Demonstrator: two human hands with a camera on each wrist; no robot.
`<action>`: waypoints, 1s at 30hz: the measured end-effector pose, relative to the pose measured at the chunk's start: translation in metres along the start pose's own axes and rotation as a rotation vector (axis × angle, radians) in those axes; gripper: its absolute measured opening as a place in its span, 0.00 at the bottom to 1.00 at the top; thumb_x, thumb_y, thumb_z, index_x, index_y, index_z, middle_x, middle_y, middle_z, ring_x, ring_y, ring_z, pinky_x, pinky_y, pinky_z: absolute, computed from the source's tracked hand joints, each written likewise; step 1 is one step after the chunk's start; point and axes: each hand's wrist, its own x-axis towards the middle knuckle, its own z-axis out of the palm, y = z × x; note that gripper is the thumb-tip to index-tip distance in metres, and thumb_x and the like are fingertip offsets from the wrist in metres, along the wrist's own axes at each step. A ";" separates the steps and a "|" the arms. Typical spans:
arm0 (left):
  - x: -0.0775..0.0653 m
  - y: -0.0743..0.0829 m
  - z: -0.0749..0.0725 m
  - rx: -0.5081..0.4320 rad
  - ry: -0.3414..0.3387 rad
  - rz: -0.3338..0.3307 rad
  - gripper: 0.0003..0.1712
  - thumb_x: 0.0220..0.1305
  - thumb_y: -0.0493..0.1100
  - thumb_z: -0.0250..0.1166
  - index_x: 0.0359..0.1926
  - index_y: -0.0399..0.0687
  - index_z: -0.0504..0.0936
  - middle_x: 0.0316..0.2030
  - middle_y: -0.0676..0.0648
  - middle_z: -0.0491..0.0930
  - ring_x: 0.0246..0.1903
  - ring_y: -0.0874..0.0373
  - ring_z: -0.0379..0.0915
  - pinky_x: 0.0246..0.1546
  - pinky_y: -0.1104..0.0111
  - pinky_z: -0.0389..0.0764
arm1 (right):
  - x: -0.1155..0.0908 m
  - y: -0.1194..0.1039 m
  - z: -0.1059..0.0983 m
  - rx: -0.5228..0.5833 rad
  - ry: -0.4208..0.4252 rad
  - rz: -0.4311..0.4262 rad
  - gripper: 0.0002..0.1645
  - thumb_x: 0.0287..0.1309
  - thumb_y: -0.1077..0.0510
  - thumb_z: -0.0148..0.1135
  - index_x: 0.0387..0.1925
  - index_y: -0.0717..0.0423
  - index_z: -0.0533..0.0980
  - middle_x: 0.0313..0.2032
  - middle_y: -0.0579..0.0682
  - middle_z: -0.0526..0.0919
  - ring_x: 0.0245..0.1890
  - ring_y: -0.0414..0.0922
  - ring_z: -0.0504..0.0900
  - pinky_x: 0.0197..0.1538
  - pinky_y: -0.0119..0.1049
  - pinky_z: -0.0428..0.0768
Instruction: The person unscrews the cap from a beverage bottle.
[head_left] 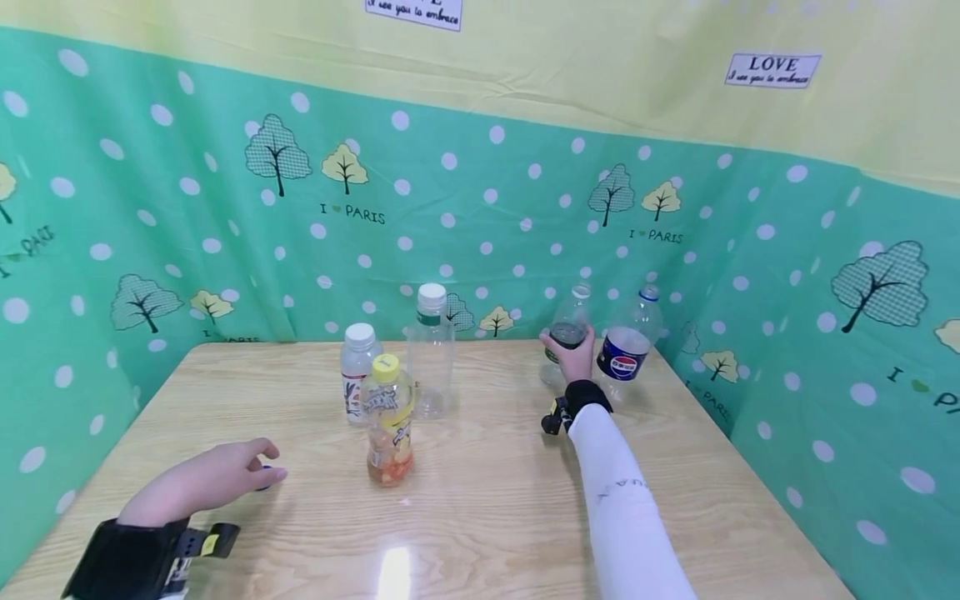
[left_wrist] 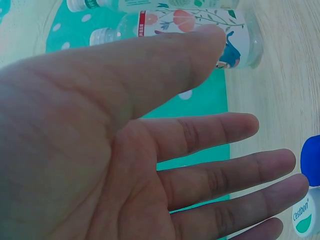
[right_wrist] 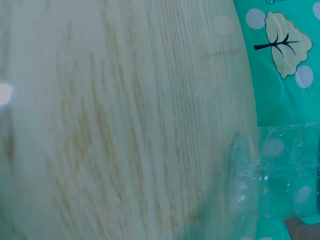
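At the back right of the table, my right hand (head_left: 574, 358) grips a clear plastic bottle (head_left: 573, 310) with a dark label around its middle. In the right wrist view only the bottle's transparent lower part (right_wrist: 272, 172) and a bit of a finger (right_wrist: 302, 231) show. Just right of that hand stands a bigger clear bottle with a Pepsi label (head_left: 624, 354). My left hand (head_left: 213, 479) hovers low at the front left, fingers spread and relaxed. Near its fingertips lie a blue bottle cap (left_wrist: 311, 160) and a white Cestbon cap (left_wrist: 306, 212).
Mid-table, three bottles stand close together: a yellow-capped one (head_left: 387, 417) in front, a white-capped one with a printed label (head_left: 360, 375), and a tall clear one (head_left: 431, 358). A green dotted curtain (head_left: 480, 208) surrounds the wooden table (head_left: 480, 517).
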 end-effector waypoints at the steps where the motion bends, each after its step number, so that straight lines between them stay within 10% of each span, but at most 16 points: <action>1: -0.001 0.000 0.001 0.001 0.003 0.003 0.32 0.67 0.55 0.59 0.53 0.27 0.72 0.36 0.45 0.82 0.36 0.53 0.78 0.36 0.56 0.79 | -0.002 -0.002 0.000 -0.005 -0.014 0.004 0.61 0.53 0.47 0.72 0.75 0.47 0.40 0.75 0.54 0.46 0.74 0.51 0.48 0.74 0.47 0.52; 12: -0.005 0.007 -0.003 0.027 0.022 0.023 0.34 0.67 0.56 0.59 0.55 0.26 0.71 0.38 0.42 0.82 0.37 0.51 0.78 0.37 0.53 0.81 | -0.049 -0.063 0.000 -0.223 -0.054 -0.228 0.76 0.46 0.41 0.75 0.75 0.41 0.25 0.76 0.52 0.29 0.76 0.51 0.33 0.75 0.56 0.43; 16: -0.006 0.009 -0.001 0.031 0.029 0.035 0.31 0.67 0.54 0.60 0.54 0.27 0.72 0.40 0.39 0.82 0.39 0.48 0.79 0.40 0.52 0.81 | -0.101 -0.088 -0.014 -0.340 -0.229 -0.305 0.57 0.52 0.50 0.72 0.74 0.54 0.47 0.72 0.59 0.51 0.72 0.54 0.53 0.72 0.56 0.56; 20: -0.012 0.009 0.001 0.061 0.065 0.040 0.29 0.67 0.54 0.60 0.53 0.30 0.73 0.43 0.37 0.82 0.41 0.46 0.79 0.42 0.50 0.80 | -0.142 -0.095 -0.030 -0.438 -0.393 -0.440 0.21 0.56 0.57 0.68 0.50 0.59 0.74 0.46 0.55 0.80 0.46 0.49 0.78 0.52 0.43 0.78; 24: -0.015 0.014 0.003 0.080 0.078 0.051 0.24 0.66 0.53 0.61 0.47 0.35 0.76 0.41 0.41 0.82 0.37 0.51 0.77 0.40 0.54 0.79 | -0.169 -0.082 -0.046 -0.601 -0.503 -0.526 0.07 0.55 0.60 0.68 0.29 0.52 0.75 0.22 0.42 0.75 0.23 0.36 0.72 0.27 0.29 0.74; 30: -0.025 0.016 0.001 0.083 0.084 0.039 0.21 0.65 0.51 0.61 0.46 0.36 0.77 0.40 0.42 0.82 0.36 0.52 0.75 0.38 0.57 0.77 | -0.187 -0.059 -0.047 -0.724 -0.627 -0.425 0.11 0.55 0.59 0.68 0.25 0.48 0.72 0.17 0.39 0.68 0.18 0.34 0.66 0.21 0.27 0.66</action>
